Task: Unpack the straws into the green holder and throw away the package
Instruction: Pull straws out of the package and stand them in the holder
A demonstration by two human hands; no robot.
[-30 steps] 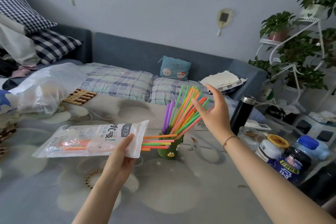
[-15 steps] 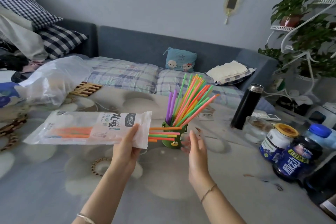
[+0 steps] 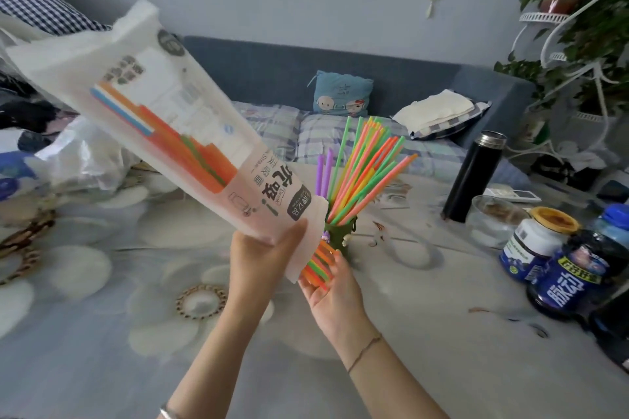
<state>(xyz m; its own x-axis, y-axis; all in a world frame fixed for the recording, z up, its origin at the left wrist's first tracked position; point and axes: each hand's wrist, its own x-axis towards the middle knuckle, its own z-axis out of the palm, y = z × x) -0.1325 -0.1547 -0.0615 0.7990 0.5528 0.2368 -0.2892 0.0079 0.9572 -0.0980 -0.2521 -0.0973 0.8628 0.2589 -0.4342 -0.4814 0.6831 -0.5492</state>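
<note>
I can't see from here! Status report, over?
Left hand gripping tilted package. Right hand cupped under sliding straws. Green holder part filled. Nothing blocking.

Floral table (image 3: pixel 425 367), holder (image 3: pixel 342 236), flask (image 3: pixel 474 177), jars (image 3: pixel 541 245)
</note>
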